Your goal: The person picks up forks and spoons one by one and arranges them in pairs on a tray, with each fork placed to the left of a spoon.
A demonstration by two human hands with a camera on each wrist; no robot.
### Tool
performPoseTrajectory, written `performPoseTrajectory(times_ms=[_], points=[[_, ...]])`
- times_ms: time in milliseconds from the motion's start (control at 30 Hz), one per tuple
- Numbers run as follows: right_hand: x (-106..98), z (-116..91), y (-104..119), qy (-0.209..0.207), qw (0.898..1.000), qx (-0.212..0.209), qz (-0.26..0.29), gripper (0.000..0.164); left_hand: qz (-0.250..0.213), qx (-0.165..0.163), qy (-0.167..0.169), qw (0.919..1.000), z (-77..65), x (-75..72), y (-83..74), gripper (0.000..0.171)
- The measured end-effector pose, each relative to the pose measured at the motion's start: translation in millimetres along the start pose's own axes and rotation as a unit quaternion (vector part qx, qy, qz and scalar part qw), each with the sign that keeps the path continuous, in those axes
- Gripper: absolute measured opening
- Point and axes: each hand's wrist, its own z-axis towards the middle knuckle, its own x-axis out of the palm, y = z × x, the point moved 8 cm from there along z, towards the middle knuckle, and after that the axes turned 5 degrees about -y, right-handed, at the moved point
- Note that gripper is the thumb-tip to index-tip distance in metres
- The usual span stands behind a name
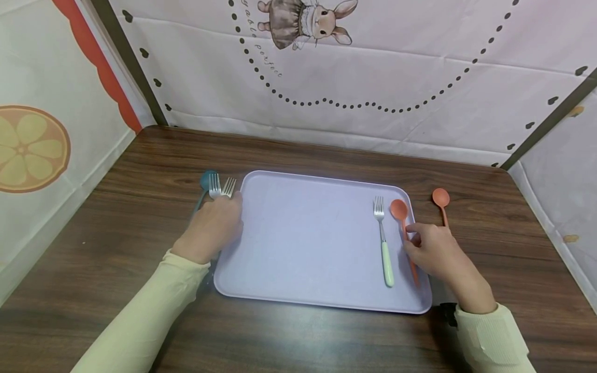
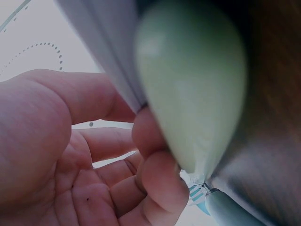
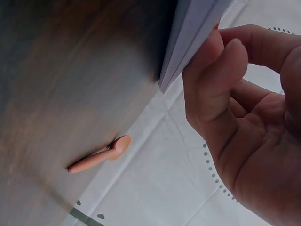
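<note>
My left hand (image 1: 212, 225) is at the tray's left edge, its fingers curled at a fork (image 1: 228, 186). In the left wrist view a pale green handle (image 2: 193, 80) runs close past the fingertips. A second fork (image 1: 214, 185) lies beside it, overlapping a teal spoon (image 1: 205, 181). Reaching over the right rim of the lilac tray (image 1: 308, 238), my right hand (image 1: 434, 248) pinches the handle of an orange spoon (image 1: 398, 209). That spoon lies along the tray's right side, next to a fork with a green handle (image 1: 387, 264). The right wrist view shows curled fingers (image 3: 211, 89) at the rim.
Another orange spoon (image 1: 440, 198) lies on the brown table (image 1: 298, 342), right of the tray. A white printed cloth (image 1: 396, 57) stands behind the table, with similar panels on both sides. A small black object (image 1: 449, 313) is beside the right wrist.
</note>
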Motion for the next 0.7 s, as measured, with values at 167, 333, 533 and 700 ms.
performPoseTrajectory(times_ms=[167,333,533,700], points=[[3.2,0.1,0.0,0.013,1.000,0.017,-0.004,0.031,-0.001,0.001,0.003,1.0000,0.5,1.0,0.7,0.026],[4.7,0.3,-1.7,0.014,0.999,0.030,-0.014,0.028,0.000,0.002,0.003,1.0000,0.7,1.0,0.3,0.029],[5.8,0.1,-2.8,0.016,0.999,0.032,-0.019,0.027,0.000,0.000,0.005,1.0000,1.2,0.4,-0.2,0.030],[6.8,0.5,-2.9,0.016,0.999,0.028,-0.021,0.028,0.000,-0.001,0.006,1.0000,1.0,0.6,-0.1,0.031]])
